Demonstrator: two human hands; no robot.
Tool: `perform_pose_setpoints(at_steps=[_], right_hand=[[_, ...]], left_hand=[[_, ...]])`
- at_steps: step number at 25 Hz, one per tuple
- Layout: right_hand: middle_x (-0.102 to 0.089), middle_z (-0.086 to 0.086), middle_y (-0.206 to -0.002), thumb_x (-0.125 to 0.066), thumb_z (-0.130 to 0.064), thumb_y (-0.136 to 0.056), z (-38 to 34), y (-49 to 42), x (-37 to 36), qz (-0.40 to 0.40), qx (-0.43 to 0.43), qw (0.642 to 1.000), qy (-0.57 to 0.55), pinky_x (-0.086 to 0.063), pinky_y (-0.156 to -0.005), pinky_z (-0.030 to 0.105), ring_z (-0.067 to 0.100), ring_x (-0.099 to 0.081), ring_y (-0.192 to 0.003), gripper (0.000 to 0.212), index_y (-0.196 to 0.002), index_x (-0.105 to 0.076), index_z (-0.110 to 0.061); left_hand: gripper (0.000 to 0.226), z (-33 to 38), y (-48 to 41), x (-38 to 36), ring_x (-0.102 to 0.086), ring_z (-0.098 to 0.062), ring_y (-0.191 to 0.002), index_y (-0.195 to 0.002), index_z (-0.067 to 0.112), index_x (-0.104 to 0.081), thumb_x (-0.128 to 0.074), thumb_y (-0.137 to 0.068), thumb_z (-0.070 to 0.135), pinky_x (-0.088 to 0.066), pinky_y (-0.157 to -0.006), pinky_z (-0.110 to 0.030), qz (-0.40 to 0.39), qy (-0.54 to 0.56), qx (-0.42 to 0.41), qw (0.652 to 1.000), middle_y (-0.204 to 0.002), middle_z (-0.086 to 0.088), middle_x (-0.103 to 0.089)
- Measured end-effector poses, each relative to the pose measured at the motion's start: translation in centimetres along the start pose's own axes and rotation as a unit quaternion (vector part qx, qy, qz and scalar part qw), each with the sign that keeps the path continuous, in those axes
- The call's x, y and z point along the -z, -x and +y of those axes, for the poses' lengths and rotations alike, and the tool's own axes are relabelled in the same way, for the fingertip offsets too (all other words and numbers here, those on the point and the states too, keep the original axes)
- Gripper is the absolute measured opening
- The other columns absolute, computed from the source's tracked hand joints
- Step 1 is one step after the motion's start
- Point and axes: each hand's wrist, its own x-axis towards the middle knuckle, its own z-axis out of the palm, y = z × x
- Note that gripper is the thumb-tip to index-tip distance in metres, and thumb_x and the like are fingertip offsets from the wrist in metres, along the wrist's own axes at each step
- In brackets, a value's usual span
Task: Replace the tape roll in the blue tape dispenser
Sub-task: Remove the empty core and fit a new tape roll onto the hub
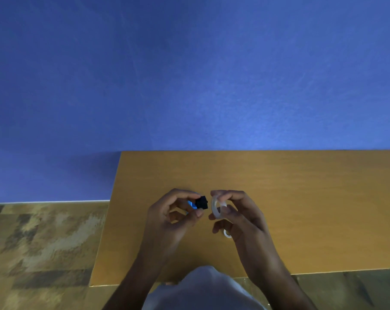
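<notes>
My left hand [174, 217] grips the small blue tape dispenser [192, 204] above the wooden table; its black end [202, 202] sticks out to the right between my thumb and fingers, and most of the blue body is hidden by them. My right hand [236, 213] pinches a clear tape roll [217, 208] upright, its edge facing the dispenser with a small gap between the two. A second small white ring [227, 234] shows just under my right hand, partly hidden; whether it lies on the table or is in the hand is unclear.
The orange-brown table [301, 198] stands against a blue wall [189, 74]. Its left edge runs at about a third of the frame, with patterned floor [44, 242] beyond. The near edge lies close to my body, where light clothing [203, 289] shows.
</notes>
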Motion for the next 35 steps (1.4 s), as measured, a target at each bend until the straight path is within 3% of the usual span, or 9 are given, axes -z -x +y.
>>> perform_pose_setpoints(at_steps=[4,7,9,13,17,23,28,32,35], right_hand=[[-0.075,0.016,-0.124,-0.062,-0.006,-0.101,0.4,-0.5,-0.6,0.002,-0.015,0.999,-0.04,-0.054,-0.069,0.037,0.031,-0.065,-0.09,0.014,-0.102,-0.06,0.008],[-0.077,0.015,-0.119,-0.057,-0.009,-0.105,0.7,-0.7,-1.1,0.023,-0.015,0.999,-0.046,-0.055,-0.067,0.037,0.031,-0.065,-0.086,0.015,-0.101,-0.062,0.005],[-0.077,0.014,-0.117,-0.066,-0.015,-0.105,1.0,-1.0,-1.4,0.031,0.001,0.999,-0.033,-0.056,-0.066,0.036,0.032,-0.065,-0.084,0.015,-0.107,-0.066,-0.001],[-0.07,0.028,-0.129,-0.087,-0.043,-0.089,1.2,-1.5,-2.2,0.045,-0.005,0.997,-0.058,-0.057,-0.068,0.037,0.039,-0.064,-0.093,0.058,-0.128,-0.065,-0.006],[-0.071,0.03,-0.126,-0.068,-0.025,-0.102,1.5,-2.0,-2.5,0.06,-0.013,0.995,-0.082,-0.059,-0.065,0.037,0.043,-0.066,-0.094,0.027,-0.119,-0.071,-0.004],[-0.074,0.021,-0.106,-0.059,-0.022,-0.102,1.7,-2.7,-2.9,0.114,-0.036,0.991,-0.067,-0.062,-0.061,0.037,0.043,-0.078,-0.085,0.03,-0.123,-0.075,-0.007],[-0.063,0.039,-0.103,-0.056,-0.022,-0.11,2.5,-3.0,-2.4,0.145,-0.049,0.988,-0.032,-0.044,-0.042,0.03,0.027,-0.065,-0.058,0.022,-0.127,-0.068,-0.013],[-0.067,0.018,-0.095,-0.058,-0.023,-0.105,2.6,-3.3,-2.9,0.118,-0.062,0.988,-0.083,-0.04,-0.042,0.026,0.021,-0.058,-0.056,0.019,-0.112,-0.071,-0.011],[-0.07,0.006,-0.093,-0.064,-0.017,-0.1,2.5,-3.6,-3.1,0.072,-0.103,0.979,-0.158,-0.046,-0.05,0.025,0.018,-0.06,-0.066,0.018,-0.117,-0.07,-0.014]], left_hand=[[0.022,0.2,-0.6,0.6,-0.071,-0.013,-0.072,-0.097,0.038,-0.082,-0.084,-0.076,0.032,-0.061,-0.064,-0.037,-0.015,0.015,0.0,1.0,-0.085,0.01,-0.079],[0.025,0.0,-1.0,0.9,-0.071,-0.013,-0.074,-0.097,0.036,-0.082,-0.086,-0.079,0.02,-0.061,-0.064,-0.033,-0.027,0.011,0.004,1.0,-0.085,0.008,-0.079],[0.026,-0.1,-1.3,1.1,-0.071,-0.013,-0.074,-0.097,0.034,-0.082,-0.083,-0.08,0.014,-0.061,-0.064,-0.032,-0.033,0.006,0.007,0.999,-0.084,0.008,-0.078],[0.024,-0.1,-2.0,1.5,-0.071,-0.01,-0.069,-0.097,0.029,-0.082,-0.082,-0.081,0.011,-0.061,-0.063,-0.03,-0.036,0.007,0.009,0.999,-0.079,0.006,-0.077],[0.023,-0.4,-2.7,2.1,-0.071,-0.008,-0.07,-0.098,0.028,-0.083,-0.08,-0.082,0.012,-0.059,-0.06,-0.023,-0.035,0.028,0.012,0.999,-0.078,0.005,-0.078],[0.017,-0.5,-3.4,2.9,-0.073,-0.007,-0.073,-0.1,0.019,-0.083,-0.079,-0.084,0.014,-0.059,-0.059,-0.023,-0.025,0.054,0.025,0.998,-0.084,0.0,-0.082],[0.019,-0.9,-3.7,3.3,-0.072,-0.007,-0.072,-0.102,0.021,-0.085,-0.079,-0.084,0.016,-0.058,-0.059,-0.024,-0.03,0.054,0.045,0.997,-0.079,-0.004,-0.08],[0.02,-1.2,-3.7,3.4,-0.072,-0.014,-0.074,-0.102,0.021,-0.085,-0.08,-0.083,0.017,-0.058,-0.058,-0.024,-0.035,0.043,0.05,0.997,-0.08,-0.012,-0.08],[0.019,-1.5,-3.8,3.5,-0.074,-0.017,-0.075,-0.101,0.023,-0.085,-0.08,-0.083,0.018,-0.058,-0.058,-0.026,-0.044,0.046,0.055,0.996,-0.08,-0.006,-0.08]])
